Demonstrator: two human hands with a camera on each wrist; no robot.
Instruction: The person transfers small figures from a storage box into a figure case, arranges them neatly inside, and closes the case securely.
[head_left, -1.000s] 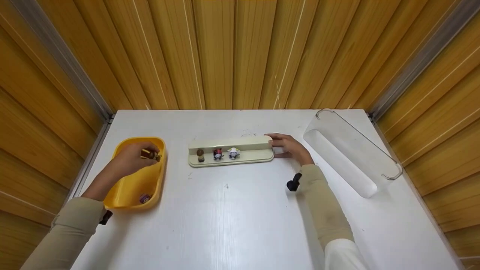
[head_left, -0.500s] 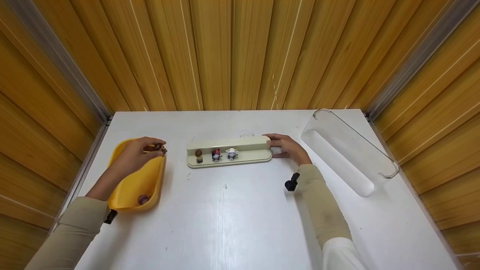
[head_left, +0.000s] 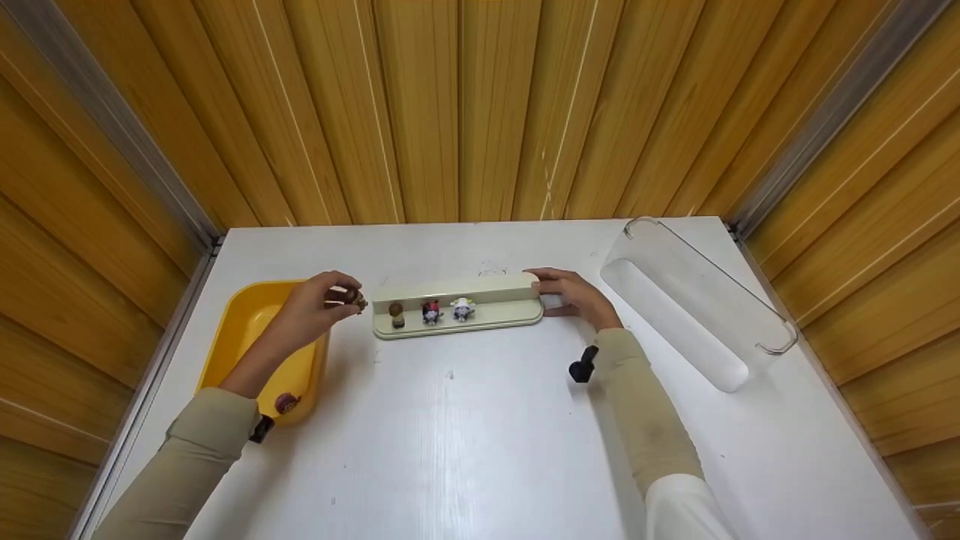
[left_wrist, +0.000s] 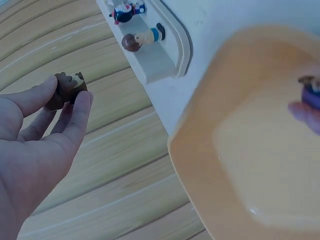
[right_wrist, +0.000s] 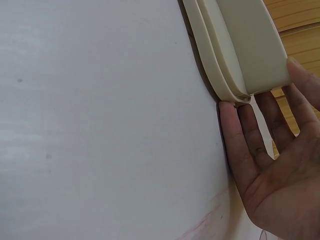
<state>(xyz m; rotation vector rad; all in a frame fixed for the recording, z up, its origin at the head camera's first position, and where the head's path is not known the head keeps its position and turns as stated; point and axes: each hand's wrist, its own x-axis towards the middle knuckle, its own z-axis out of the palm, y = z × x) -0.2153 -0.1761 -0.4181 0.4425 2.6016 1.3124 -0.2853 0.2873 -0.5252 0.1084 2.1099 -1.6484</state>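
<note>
My left hand (head_left: 315, 304) pinches a small brown toy figurine (left_wrist: 67, 90) between thumb and fingers, just left of a pale green stepped stand (head_left: 502, 313). Part of that toy is hidden by the fingers. Along the stand's lower step are a brown-haired figurine (head_left: 397, 315), a red-and-black one (head_left: 430, 313) and a white one (head_left: 463, 308). With fairly straight fingers, my right hand (head_left: 574, 296) touches the stand's right end; the right wrist view shows fingertips (right_wrist: 227, 106) against it. A purplish figurine (head_left: 286, 403) lies in the yellow bin (head_left: 319, 375) below my left forearm.
A clear plastic cover (head_left: 720, 289) with rounded ends lies at the right of the white table (head_left: 450, 450). Wood-patterned panels (head_left: 420, 112) stand behind the table and at both sides.
My left hand has moved right, out from over the yellow bin to near the stand's left end, carrying the brown figurine. The right hand keeps its place at the stand.
</note>
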